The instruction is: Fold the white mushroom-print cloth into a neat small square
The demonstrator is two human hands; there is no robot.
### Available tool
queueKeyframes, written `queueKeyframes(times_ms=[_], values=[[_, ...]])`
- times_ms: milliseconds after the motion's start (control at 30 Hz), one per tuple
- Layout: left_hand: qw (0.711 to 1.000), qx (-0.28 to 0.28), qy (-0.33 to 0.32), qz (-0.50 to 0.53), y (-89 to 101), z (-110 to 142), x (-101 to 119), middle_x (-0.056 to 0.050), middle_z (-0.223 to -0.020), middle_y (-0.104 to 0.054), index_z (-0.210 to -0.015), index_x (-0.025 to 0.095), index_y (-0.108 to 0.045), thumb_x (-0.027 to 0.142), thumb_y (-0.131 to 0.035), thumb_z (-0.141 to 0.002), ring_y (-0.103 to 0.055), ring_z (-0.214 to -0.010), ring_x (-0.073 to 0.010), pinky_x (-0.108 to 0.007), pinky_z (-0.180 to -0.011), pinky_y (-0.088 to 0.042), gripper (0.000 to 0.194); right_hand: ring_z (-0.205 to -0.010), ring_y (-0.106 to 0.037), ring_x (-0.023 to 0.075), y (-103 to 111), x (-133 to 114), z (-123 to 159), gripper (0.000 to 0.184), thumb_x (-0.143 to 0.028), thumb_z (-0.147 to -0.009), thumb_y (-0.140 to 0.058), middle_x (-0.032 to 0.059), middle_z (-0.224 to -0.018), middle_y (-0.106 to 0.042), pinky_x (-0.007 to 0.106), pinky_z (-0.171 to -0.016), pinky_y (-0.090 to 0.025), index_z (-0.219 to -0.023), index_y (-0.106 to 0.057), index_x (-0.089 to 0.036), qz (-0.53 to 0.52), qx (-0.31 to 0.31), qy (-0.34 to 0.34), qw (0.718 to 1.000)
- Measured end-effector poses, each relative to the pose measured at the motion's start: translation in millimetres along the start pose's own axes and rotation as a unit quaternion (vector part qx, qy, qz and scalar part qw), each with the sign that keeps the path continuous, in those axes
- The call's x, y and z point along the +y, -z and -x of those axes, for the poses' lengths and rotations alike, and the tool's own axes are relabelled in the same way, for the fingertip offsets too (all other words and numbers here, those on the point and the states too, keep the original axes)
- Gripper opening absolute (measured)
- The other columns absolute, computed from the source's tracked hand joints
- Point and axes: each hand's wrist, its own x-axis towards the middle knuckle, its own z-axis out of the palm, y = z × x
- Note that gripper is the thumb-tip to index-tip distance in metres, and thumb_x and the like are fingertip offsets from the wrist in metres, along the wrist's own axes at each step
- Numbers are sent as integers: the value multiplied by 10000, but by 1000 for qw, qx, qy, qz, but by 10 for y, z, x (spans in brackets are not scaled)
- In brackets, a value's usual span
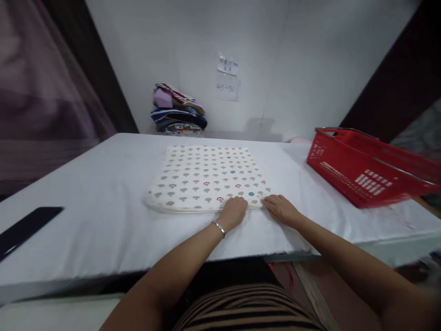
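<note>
A white folded cloth [206, 177] printed with small mushrooms, mostly grey with a few red, blue and yellow, lies flat on the table in several layers. My left hand [234, 212] is closed on its near edge, right of the middle, with a silver bracelet [219, 227] on the wrist. At the cloth's near right corner, my right hand [281, 210] has its fingers curled together on the edge. Both thumbs are mostly hidden from this angle.
A red plastic basket [361, 170] stands at the table's right side. Folded fabrics [179, 112] are stacked at the back against the wall, left of paper notes [227, 76]. A dark flat object [31, 225] lies at the left edge of the white-covered table [103, 197].
</note>
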Motion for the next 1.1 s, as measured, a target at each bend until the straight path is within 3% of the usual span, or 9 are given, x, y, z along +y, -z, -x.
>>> queueKeyframes(times_ms=[133, 367, 567, 800, 1000, 1100], values=[[1000, -12, 15, 14, 15, -9, 12, -88, -896, -582, -891, 143, -564, 139, -471, -824, -530, -878, -220, -354, -736, -410, 115, -938, -545, 232, -111, -124, -97, 368, -116, -856, -373, 111, -1071, -622, 360, -763, -377, -1166, -563, -169, 14, 45, 5, 999], [999, -14, 33, 25, -10, -33, -4, -80, -896, -599, -862, 143, -580, 198, -473, -828, -552, -836, -204, -333, -691, -424, 125, -931, -566, 242, -267, -119, -117, 377, -120, -849, -358, 117, -1059, -634, 366, -753, -408, -1157, -570, -163, 33, 85, 1, 996], [999, 26, -18, -7, -62, 52, 5, -81, -908, -573, -877, 138, -562, 156, -453, -831, -521, -854, -214, -343, -667, -401, 120, -948, -579, 252, -401, -31, -72, 377, -154, -844, -347, 135, -1044, -637, 392, -778, -469, -1110, -612, -185, -4, 111, 15, 994], [998, 24, 3, -61, 10, 390, -234, -85, -915, -535, -876, 139, -540, 112, -452, -821, -474, -872, -205, -333, -676, -364, 107, -914, -621, 262, -597, 154, -38, 374, -224, -814, -389, 96, -1017, -664, 413, -763, -523, -1069, -655, -285, -37, 130, 23, 991], [994, 39, 52, -93, 170, 773, -525, -59, -921, -527, -897, 142, -518, 116, -433, -842, -459, -849, -188, -322, -687, -348, 105, -966, -613, 250, -653, 254, 50, 405, -229, -821, -371, 87, -1118, -643, 388, -802, -513, -1112, -653, -225, -28, 84, 22, 996], [990, 32, 94, -101, 258, 948, -688, -58, -929, -531, -904, 148, -514, 119, -431, -849, -459, -868, -190, -321, -703, -345, 104, -939, -620, 239, -780, 323, 93, 388, -236, -805, -392, 70, -1075, -662, 370, -805, -502, -1069, -676, -230, -31, 105, 5, 994]])
